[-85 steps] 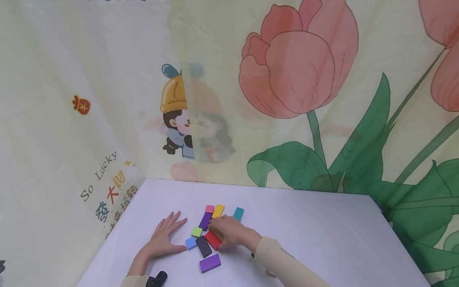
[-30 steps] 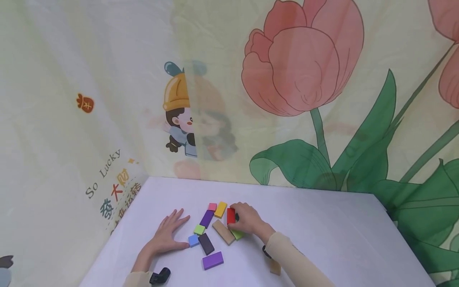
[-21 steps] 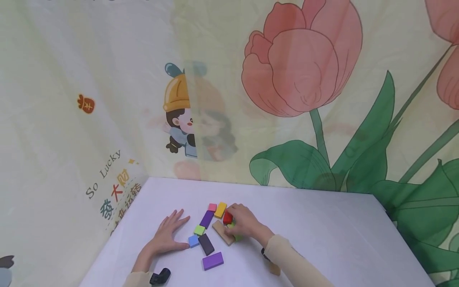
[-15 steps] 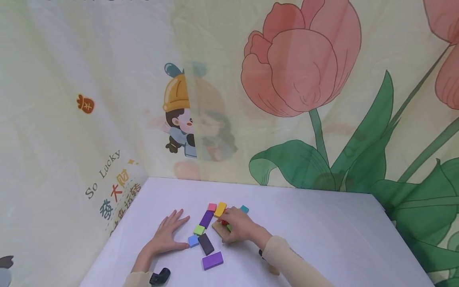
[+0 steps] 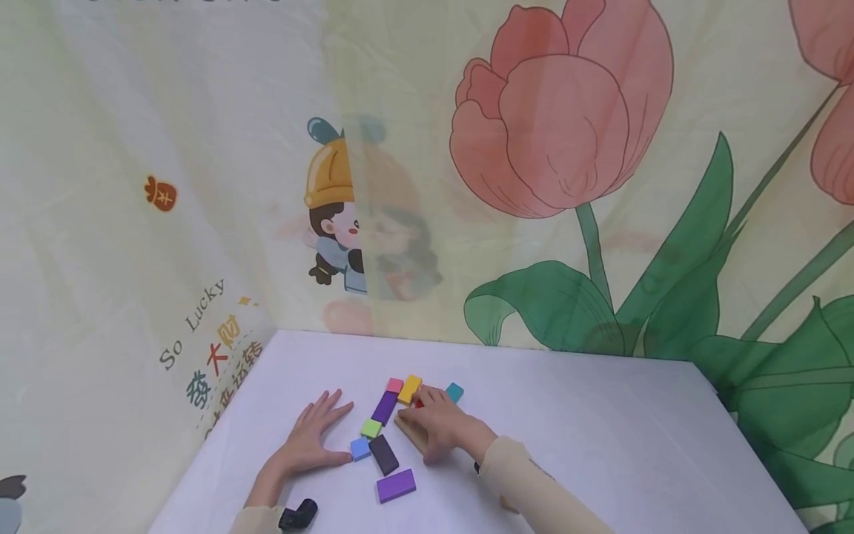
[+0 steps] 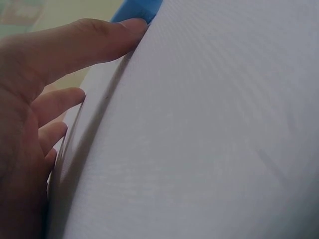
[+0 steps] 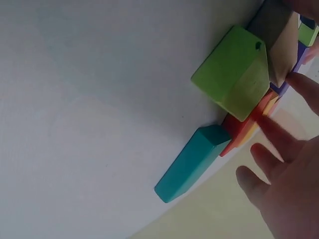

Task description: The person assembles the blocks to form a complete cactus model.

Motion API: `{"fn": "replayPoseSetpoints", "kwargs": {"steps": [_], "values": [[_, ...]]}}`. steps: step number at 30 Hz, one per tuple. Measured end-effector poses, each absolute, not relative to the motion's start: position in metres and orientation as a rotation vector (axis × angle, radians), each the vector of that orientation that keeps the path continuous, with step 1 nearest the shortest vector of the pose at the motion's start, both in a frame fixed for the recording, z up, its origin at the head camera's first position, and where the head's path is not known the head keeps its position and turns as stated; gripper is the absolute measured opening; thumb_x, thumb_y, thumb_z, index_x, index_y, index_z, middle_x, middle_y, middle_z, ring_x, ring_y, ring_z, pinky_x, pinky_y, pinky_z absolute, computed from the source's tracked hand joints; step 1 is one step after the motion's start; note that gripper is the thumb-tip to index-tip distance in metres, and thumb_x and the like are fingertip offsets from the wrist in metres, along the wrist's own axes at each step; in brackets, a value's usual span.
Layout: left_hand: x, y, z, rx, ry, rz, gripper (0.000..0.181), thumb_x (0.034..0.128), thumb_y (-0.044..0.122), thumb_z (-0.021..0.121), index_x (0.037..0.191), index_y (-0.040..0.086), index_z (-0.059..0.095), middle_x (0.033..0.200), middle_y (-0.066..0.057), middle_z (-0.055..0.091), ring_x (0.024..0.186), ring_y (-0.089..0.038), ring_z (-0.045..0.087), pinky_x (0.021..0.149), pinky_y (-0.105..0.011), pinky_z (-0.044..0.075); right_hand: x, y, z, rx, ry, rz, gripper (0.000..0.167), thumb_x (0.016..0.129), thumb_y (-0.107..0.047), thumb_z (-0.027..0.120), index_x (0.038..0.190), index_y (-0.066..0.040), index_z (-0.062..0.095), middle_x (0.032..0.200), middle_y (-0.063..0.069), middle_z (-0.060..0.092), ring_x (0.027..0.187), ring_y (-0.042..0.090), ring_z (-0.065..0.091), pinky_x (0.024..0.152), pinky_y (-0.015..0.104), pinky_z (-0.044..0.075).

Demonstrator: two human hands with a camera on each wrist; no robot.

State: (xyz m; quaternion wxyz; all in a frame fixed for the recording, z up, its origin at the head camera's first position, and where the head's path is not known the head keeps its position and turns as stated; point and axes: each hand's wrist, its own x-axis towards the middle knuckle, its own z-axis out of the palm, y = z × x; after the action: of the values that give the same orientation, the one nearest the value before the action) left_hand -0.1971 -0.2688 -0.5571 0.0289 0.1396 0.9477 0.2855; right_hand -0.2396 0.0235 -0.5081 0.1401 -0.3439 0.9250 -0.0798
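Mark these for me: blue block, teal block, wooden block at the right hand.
blue block (image 5: 360, 446): head view, top face
teal block (image 7: 184, 164): right wrist view, long face
wooden block (image 5: 409, 431): head view, uncovered part

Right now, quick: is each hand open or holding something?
Left hand: open, thumb touching the blue block.
Right hand: closed, holding the wooden block.

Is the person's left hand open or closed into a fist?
Open: in the head view, the left hand has spread fingers, thumb at the blue block.
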Motion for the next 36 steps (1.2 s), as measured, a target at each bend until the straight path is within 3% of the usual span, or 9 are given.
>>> {"fn": "replayPoseSetpoints", "kwargs": {"steps": [7, 14, 19, 22, 26, 36], "values": [[-0.197, -0.268, -0.557, 0.431, 2.913, 0.889, 0.1, 0.0664, 0.057, 0.081, 0.148, 0.012, 0.046, 0.162, -0.017, 0.021, 0.148, -0.043, 0.007, 0.117, -0.062, 0.0, -0.242, 0.024, -0.511, -0.916, 2.674, -0.211, 0.093, 0.066, -0.041, 0.088, 0.148, -0.031, 0.044, 0.155, 0.007, 0.033, 0.145, 0.03, 0.024, 0.119, 0.051, 0.021], [-0.196, -0.266, -0.557, 0.429, 2.922, 0.885, 0.099, 0.0661, 0.058, 0.08, 0.147, 0.011, 0.047, 0.161, -0.018, 0.022, 0.148, -0.043, 0.008, 0.117, -0.062, 0.001, -0.243, 0.024, -0.514, -0.958, 2.694, -0.228, 0.088, 0.065, -0.05, 0.087, 0.14, -0.02, 0.05, 0.155, 0.008, 0.033, 0.146, 0.029, 0.023, 0.119, 0.049, 0.021], [-0.195, -0.266, -0.555, 0.428, 2.933, 0.88, 0.099, 0.0663, 0.058, 0.08, 0.147, 0.011, 0.047, 0.161, -0.019, 0.022, 0.148, -0.044, 0.009, 0.117, -0.063, 0.001, -0.243, 0.027, -0.504, -1.014, 2.719, -0.342, 0.088, 0.065, -0.053, 0.085, 0.136, -0.016, 0.05, 0.148, 0.006, 0.041, 0.139, 0.026, 0.035, 0.115, 0.044, 0.032], [-0.195, -0.266, -0.555, 0.419, 2.929, 0.878, 0.098, 0.0671, 0.058, 0.08, 0.147, 0.012, 0.047, 0.162, -0.017, 0.022, 0.149, -0.042, 0.008, 0.117, -0.062, 0.001, -0.245, 0.033, -0.495, -0.996, 2.722, -0.455, 0.088, 0.065, -0.051, 0.086, 0.136, -0.013, 0.049, 0.136, 0.003, 0.051, 0.124, 0.02, 0.046, 0.106, 0.04, 0.044], [-0.195, -0.267, -0.555, 0.438, 2.949, 0.881, 0.098, 0.0666, 0.057, 0.08, 0.146, 0.01, 0.048, 0.16, -0.019, 0.024, 0.148, -0.044, 0.01, 0.116, -0.064, 0.003, -0.247, 0.049, -0.488, -0.9, 2.719, -0.607, 0.091, 0.066, -0.047, 0.087, 0.139, -0.01, 0.047, 0.125, 0.001, 0.058, 0.107, 0.016, 0.053, 0.093, 0.039, 0.052], [-0.197, -0.268, -0.556, 0.431, 2.94, 0.87, 0.099, 0.0669, 0.057, 0.08, 0.147, 0.011, 0.047, 0.161, -0.018, 0.022, 0.148, -0.044, 0.009, 0.117, -0.062, 0.002, -0.26, 0.121, -0.493, -0.57, 2.823, -0.785, 0.095, 0.063, -0.043, 0.091, 0.137, -0.001, 0.049, 0.124, 0.01, 0.059, 0.103, 0.022, 0.056, 0.09, 0.047, 0.054]]}}
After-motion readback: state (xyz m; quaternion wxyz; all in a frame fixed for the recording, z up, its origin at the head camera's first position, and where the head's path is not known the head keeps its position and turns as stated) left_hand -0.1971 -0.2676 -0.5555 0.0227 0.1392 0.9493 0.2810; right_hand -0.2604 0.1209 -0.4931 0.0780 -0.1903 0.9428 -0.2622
